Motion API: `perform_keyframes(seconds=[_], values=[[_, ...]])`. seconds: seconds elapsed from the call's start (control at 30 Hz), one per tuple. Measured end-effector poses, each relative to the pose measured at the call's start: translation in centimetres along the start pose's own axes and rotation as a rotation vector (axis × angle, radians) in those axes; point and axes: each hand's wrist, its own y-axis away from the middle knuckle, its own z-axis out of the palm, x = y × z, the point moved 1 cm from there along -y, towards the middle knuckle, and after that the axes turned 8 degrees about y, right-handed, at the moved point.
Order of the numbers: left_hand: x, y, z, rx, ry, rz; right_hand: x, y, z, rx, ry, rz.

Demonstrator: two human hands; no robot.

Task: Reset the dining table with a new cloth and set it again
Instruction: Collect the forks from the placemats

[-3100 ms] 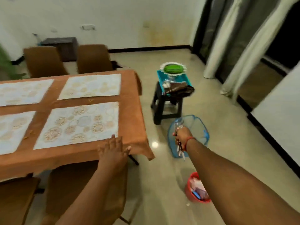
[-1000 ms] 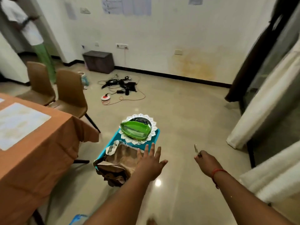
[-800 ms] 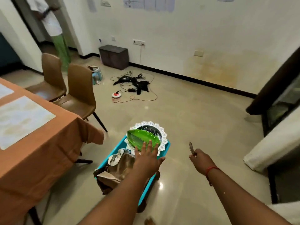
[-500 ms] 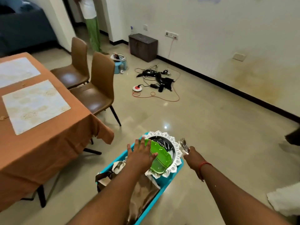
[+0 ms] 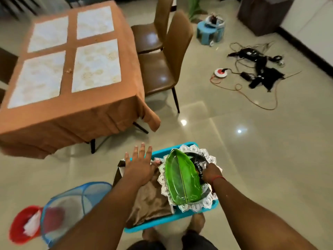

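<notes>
1. A turquoise tray (image 5: 182, 217) is seen low in the head view, just in front of the person's feet.
2. A folded brown cloth (image 5: 151, 201) is laid in the tray's left part, with the tray's rim showing around it.
3. A white scalloped plate (image 5: 201, 204) is set in the tray's right part, and a green leaf-shaped dish (image 5: 180, 179) is stacked on top of it.
4. A dark item with white lettering is partly seen between the green dish and the plate; what it is cannot be told.
5. The left hand (image 5: 139, 165) is held flat above the far end of the brown cloth, fingers straight and spread wide, nothing gripped; whether the palm touches the cloth cannot be told.
6. The right hand (image 5: 210, 173) is curled around a bundle of forks (image 5: 201, 157), whose tines are pointed away over the plate's far edge, beside the green dish.
7. The dining table (image 5: 86, 123) is seen at upper left, well apart from the tray, covered by an orange-brown tablecloth (image 5: 70, 105) on which four pale placemats (image 5: 96, 65) are laid.
8. Two brown chairs (image 5: 162, 65) are placed along the table's right side.
9. A blue mesh basket (image 5: 72, 201) and a red bucket (image 5: 19, 224) are seen on the floor at lower left.
</notes>
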Motion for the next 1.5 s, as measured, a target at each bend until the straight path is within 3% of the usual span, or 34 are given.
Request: perform_keyframes(seconds=[0.13,0.5,1.1,1.5], values=[[0.6,1.6,2.6,-0.024,-0.003,-0.113,1.2,-2.9,1.7,-0.06,0.017,-0.047],[-1.5,6.1,4.2,-0.084,0.078,-0.375,1.7,-4.7,4.3,0.01,-0.015,-0.109],[-0.9,7.3,6.1,-0.092,0.081,-0.29,2.5,-4.5,6.2,0.168,-0.027,-0.133],[2.3,6.1,4.4,-0.046,0.05,-0.048,3.8,1.1,1.1,0.302,0.047,-0.162]])
